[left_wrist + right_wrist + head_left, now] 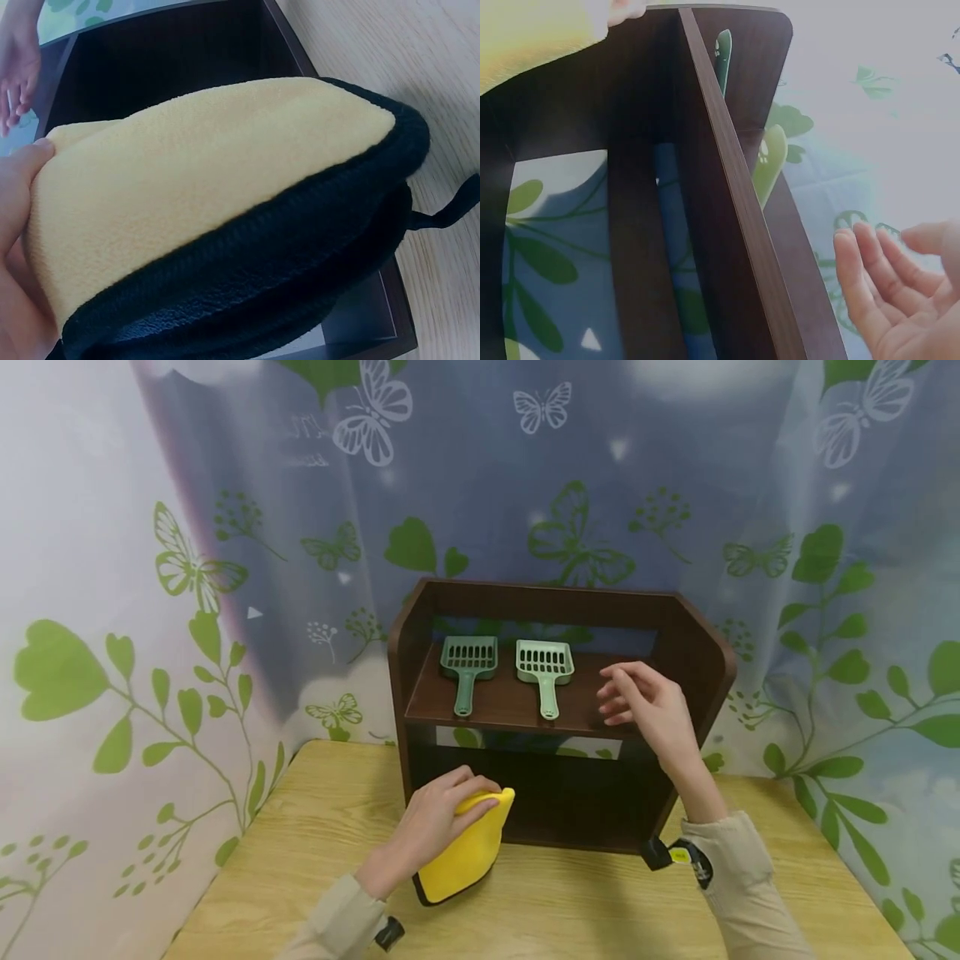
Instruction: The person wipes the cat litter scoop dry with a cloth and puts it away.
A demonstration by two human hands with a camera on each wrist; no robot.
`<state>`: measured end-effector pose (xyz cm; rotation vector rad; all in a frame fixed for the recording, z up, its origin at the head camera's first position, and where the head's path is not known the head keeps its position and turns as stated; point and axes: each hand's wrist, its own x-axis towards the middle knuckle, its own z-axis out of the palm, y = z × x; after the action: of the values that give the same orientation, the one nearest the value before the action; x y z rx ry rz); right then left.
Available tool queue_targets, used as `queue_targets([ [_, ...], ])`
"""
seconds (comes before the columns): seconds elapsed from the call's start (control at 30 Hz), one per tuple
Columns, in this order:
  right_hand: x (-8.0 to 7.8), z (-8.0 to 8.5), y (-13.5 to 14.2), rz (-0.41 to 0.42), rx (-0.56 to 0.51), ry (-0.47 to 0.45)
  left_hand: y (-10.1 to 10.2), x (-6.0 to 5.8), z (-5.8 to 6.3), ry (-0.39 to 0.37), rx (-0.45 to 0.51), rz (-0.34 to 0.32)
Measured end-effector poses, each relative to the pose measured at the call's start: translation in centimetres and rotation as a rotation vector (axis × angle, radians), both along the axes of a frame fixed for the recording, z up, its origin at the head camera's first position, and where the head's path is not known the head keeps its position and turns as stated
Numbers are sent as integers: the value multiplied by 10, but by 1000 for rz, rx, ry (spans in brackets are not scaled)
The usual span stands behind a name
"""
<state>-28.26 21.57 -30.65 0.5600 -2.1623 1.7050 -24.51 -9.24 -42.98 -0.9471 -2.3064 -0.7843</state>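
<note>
My left hand (pixel 438 822) grips a folded yellow cloth (pixel 463 856) with black edging, in front of the shelf's lower level. In the left wrist view the cloth (pixel 202 165) shows a dark underside and a small black loop (pixel 450 206). My right hand (pixel 652 710) holds nothing; its fingers are loosely bent at the right of the upper shelf. Left of that hand a light green litter scoop (pixel 547 681) lies on the upper board, and a dark green litter scoop (pixel 467 672) lies farther left. Both scoop handles point forward.
The dark brown two-level shelf (pixel 562 722) stands on a light wooden table (pixel 315 827). Its side panels rise at both ends, and its lower level (pixel 577 802) is open at the front. A curtain (pixel 480 468) with leaves and butterflies hangs behind and at both sides.
</note>
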Motion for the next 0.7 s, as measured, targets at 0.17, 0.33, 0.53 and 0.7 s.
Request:
queue_targets([
  [0.17,22,-11,19,-13,-59,96,3,0,0,25,14,20],
  [0.33,38,-28,40,-3,-105,161,4,0,-1,22,28,34],
  [0.53,57,-55,64,-31,-167,144,5,0,-2,1,45,32],
  [0.7,71,-83,88,-155,-177,46,7,-1,-4,-8,55,34],
])
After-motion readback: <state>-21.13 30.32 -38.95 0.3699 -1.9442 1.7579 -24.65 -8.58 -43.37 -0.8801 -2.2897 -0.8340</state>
